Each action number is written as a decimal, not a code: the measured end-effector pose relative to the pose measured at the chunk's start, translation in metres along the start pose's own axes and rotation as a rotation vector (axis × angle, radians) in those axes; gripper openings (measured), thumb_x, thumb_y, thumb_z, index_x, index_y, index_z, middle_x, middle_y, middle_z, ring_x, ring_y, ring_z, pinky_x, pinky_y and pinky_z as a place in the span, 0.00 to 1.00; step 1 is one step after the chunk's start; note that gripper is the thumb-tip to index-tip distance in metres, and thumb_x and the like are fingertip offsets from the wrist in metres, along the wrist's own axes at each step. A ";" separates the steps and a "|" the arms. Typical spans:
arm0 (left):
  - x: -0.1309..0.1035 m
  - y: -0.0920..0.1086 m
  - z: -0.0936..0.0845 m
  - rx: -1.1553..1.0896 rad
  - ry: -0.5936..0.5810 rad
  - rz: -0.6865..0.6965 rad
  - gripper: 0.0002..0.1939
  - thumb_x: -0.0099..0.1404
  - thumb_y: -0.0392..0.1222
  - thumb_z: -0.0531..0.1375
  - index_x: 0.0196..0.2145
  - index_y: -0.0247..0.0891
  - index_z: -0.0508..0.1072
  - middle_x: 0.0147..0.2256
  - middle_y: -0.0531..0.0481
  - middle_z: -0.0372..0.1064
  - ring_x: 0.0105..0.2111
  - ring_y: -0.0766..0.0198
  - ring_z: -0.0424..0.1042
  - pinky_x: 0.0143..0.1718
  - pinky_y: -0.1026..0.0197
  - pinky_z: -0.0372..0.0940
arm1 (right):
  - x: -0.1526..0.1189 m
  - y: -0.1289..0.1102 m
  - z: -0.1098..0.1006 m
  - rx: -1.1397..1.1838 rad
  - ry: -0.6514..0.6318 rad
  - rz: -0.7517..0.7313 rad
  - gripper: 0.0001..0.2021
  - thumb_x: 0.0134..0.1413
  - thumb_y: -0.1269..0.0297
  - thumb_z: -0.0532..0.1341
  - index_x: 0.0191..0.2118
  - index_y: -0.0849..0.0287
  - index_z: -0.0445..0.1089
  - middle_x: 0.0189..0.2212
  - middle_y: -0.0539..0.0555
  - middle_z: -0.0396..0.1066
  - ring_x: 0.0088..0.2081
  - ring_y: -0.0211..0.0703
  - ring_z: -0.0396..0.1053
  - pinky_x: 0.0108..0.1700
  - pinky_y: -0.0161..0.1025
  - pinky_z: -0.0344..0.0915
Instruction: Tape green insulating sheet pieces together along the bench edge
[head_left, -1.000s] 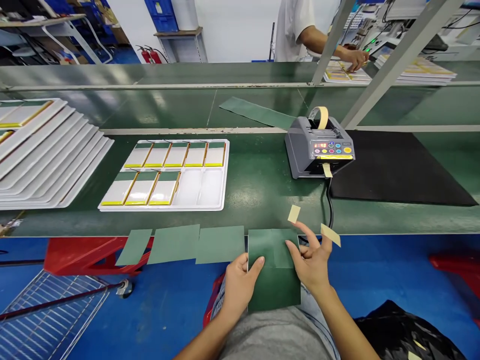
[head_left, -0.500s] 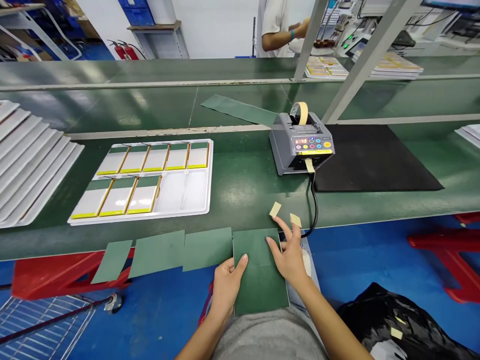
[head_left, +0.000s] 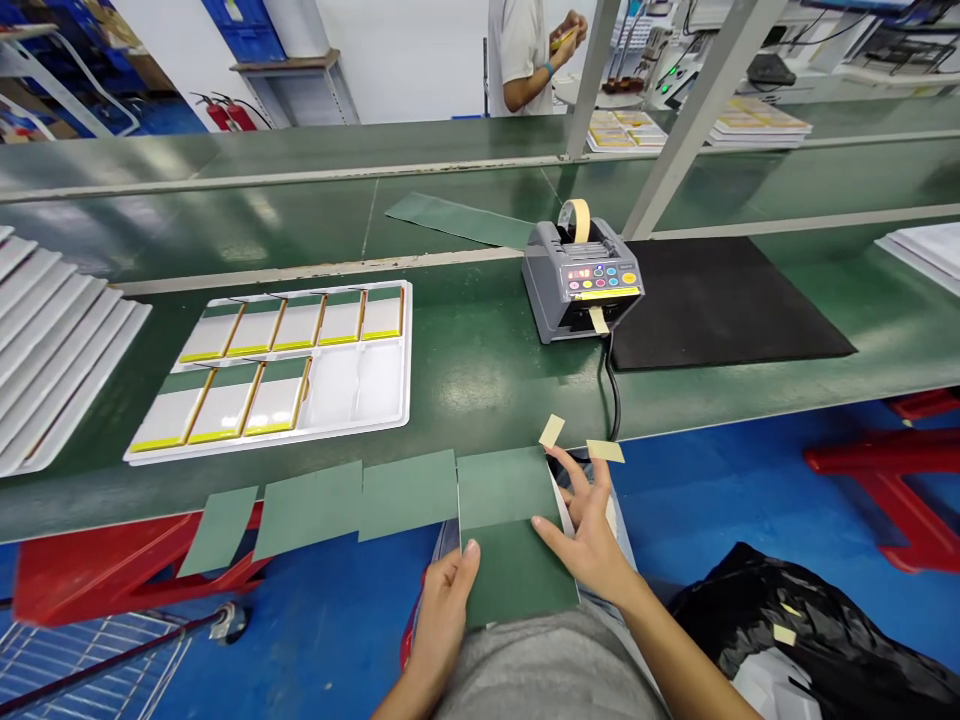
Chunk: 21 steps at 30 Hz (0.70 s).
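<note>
A flat green-topped panel [head_left: 517, 575] lies over my lap. Its upper part, a lighter green strip [head_left: 501, 485], reaches the bench edge, and a white edge shows at its right. My left hand [head_left: 444, 605] grips its left side, thumb on top. At the right side is my right hand [head_left: 592, 535], with its thumb on the green face and lower fingers against the edge. Two cut pieces of cream tape stick to its raised fingertips: one tape piece [head_left: 552, 430] on the index finger, another tape piece [head_left: 606, 451] on the middle finger.
Several green sheets [head_left: 409, 492] overhang the bench edge at left. Behind them sits a white tray [head_left: 358, 390] of flat white cells. A tape dispenser [head_left: 581, 285] stands beside a black mat [head_left: 731, 300]. A black bag [head_left: 825, 640] lies low right. Across the bench, a person [head_left: 525, 60] works.
My left hand has slid slightly down the panel's side. The panel's upper part looks lighter and its white right edge shows more. The middle-finger tape has turned nearly level. The view has shifted a little.
</note>
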<state>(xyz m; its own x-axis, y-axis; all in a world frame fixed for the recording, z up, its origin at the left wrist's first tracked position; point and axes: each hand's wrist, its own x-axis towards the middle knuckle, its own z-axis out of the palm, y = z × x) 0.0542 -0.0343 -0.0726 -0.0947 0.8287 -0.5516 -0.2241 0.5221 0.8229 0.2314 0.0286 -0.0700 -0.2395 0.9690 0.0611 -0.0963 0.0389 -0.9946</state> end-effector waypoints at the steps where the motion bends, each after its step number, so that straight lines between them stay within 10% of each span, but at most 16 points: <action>1: -0.004 -0.001 -0.001 0.011 -0.050 0.012 0.23 0.60 0.58 0.57 0.28 0.33 0.77 0.23 0.49 0.71 0.24 0.63 0.67 0.26 0.64 0.61 | -0.004 0.000 -0.001 0.023 -0.015 0.009 0.41 0.58 0.68 0.59 0.62 0.39 0.26 0.64 0.60 0.38 0.47 0.44 0.68 0.46 0.49 0.69; 14: -0.039 -0.029 -0.037 0.494 -0.372 0.096 0.29 0.60 0.63 0.53 0.43 0.36 0.77 0.18 0.51 0.66 0.17 0.67 0.59 0.21 0.65 0.57 | -0.040 0.006 0.004 0.284 0.113 0.116 0.40 0.53 0.69 0.63 0.59 0.38 0.34 0.63 0.60 0.42 0.44 0.43 0.71 0.45 0.47 0.70; 17: -0.029 -0.014 -0.041 0.514 -0.444 0.160 0.26 0.61 0.61 0.52 0.41 0.40 0.79 0.36 0.43 0.75 0.34 0.55 0.72 0.38 0.59 0.65 | -0.041 0.007 0.006 0.276 0.133 0.118 0.39 0.53 0.70 0.62 0.59 0.37 0.35 0.64 0.58 0.41 0.43 0.41 0.72 0.45 0.46 0.71; 21: -0.016 -0.002 -0.034 0.379 -0.328 0.210 0.25 0.61 0.61 0.53 0.34 0.39 0.81 0.50 0.40 0.68 0.51 0.46 0.66 0.52 0.51 0.61 | -0.037 0.009 0.009 0.249 0.147 0.079 0.37 0.54 0.71 0.61 0.58 0.35 0.37 0.64 0.56 0.41 0.37 0.37 0.73 0.41 0.43 0.72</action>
<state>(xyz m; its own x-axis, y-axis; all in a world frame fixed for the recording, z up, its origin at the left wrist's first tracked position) 0.0228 -0.0551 -0.0700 0.2214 0.9109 -0.3481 0.1378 0.3242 0.9359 0.2305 -0.0094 -0.0801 -0.1153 0.9922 -0.0466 -0.3217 -0.0817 -0.9433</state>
